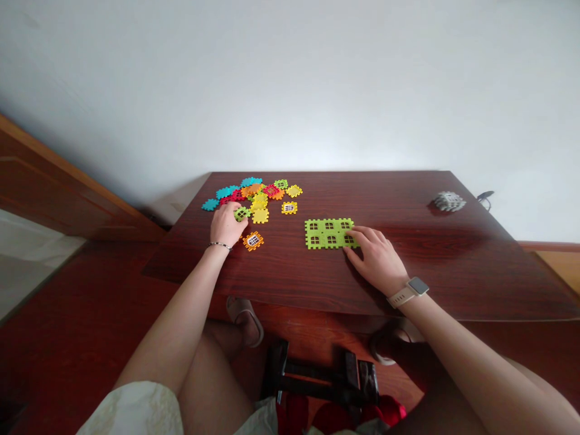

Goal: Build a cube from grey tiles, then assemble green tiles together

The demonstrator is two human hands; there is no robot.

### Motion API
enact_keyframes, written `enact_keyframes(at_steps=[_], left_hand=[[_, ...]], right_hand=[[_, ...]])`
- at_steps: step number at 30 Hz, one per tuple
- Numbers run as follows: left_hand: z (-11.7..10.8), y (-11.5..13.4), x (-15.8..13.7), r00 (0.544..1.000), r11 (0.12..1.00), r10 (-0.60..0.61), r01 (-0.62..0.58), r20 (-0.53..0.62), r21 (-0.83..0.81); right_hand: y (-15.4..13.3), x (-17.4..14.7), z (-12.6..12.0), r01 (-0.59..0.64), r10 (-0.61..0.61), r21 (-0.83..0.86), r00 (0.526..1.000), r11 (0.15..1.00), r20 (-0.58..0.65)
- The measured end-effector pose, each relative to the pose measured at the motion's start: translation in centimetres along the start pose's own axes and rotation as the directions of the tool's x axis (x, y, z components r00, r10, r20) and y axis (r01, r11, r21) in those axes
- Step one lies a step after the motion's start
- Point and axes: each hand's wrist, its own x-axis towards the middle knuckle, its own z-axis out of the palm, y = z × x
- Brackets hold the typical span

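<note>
A flat green panel of joined window tiles lies on the dark wooden table in front of me. My right hand rests at its right end, fingers spread on the panel's edge and the tabletop. Further left, my left hand has its thumb and fingers closed on a single green window tile at the near side of a heap of tiles. An orange tile with a white window lies just right of that hand. Behind it sits a yellow tile with a white window.
The heap holds blue tiles, red tiles, a plain yellow tile and others. Grey pieces are piled at the table's right, near a dark cable. A white wall stands behind the table.
</note>
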Motion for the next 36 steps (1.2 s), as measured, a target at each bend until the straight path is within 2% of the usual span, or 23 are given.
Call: enact_keyframes(at_steps=[3, 6, 8, 10, 14, 19, 22, 26, 29, 32, 36], left_hand=[[-0.3, 1.1, -0.4, 0.997, 0.999, -0.033, 0.031, -0.068, -0.036], [-0.9, 2.4, -0.9, 0.994, 0.996, -0.013, 0.003, -0.112, -0.091], [-1.4, 3.6, -1.4, 0.99, 0.986, 0.067, -0.084, -0.12, -0.145], [-1.9, 4.9, -2.2, 0.971, 0.956, 0.195, -0.22, -0.137, -0.196], [-2.1, 7.7, -3.9, 0.869, 0.832, 0.455, -0.492, -0.195, -0.254], [-1.3, 10.5, -5.7, 0.747, 0.678, 0.613, -0.664, -0.255, -0.316], [-1.1, 11.4, -6.2, 0.728, 0.648, 0.647, -0.682, -0.227, -0.339], [-1.0, 12.3, -6.9, 0.719, 0.616, 0.666, -0.68, -0.197, -0.398], [-0.8, 13.1, -7.7, 0.732, 0.587, 0.651, -0.653, -0.2, -0.478], [-0.7, 13.9, -8.6, 0.752, 0.556, 0.639, -0.598, -0.163, -0.577], [-0.4, 14.2, -9.2, 0.715, 0.538, 0.691, -0.608, -0.109, -0.584]], right_hand=[[0.0, 0.0, 0.0, -0.005, 0.005, -0.003, 1.0, 1.0, 0.002], [0.0, 0.1, 0.1, -0.015, 0.015, -0.002, 1.0, 1.0, 0.008], [-0.1, 0.1, 0.1, -0.021, 0.021, -0.001, 1.0, 1.0, 0.01], [-0.1, 0.1, 0.1, -0.028, 0.029, -0.006, 1.0, 1.0, 0.012], [-0.1, 0.1, 0.1, -0.034, 0.035, -0.011, 0.999, 0.999, 0.009], [-0.6, 0.2, -0.2, -0.033, 0.034, 0.01, 0.999, 0.999, -0.032], [-1.0, 0.4, -0.5, -0.009, 0.012, 0.044, 0.999, 0.999, -0.052], [-1.7, 0.5, -0.9, 0.085, -0.069, 0.176, 0.994, 0.981, -0.09], [-2.3, 0.3, -1.0, 0.126, -0.109, 0.266, 0.991, 0.956, -0.079], [-2.8, 0.2, -1.0, 0.164, -0.155, 0.266, 0.986, 0.95, -0.053], [-3.0, 0.2, -1.0, 0.164, -0.168, 0.253, 0.986, 0.954, -0.005]])
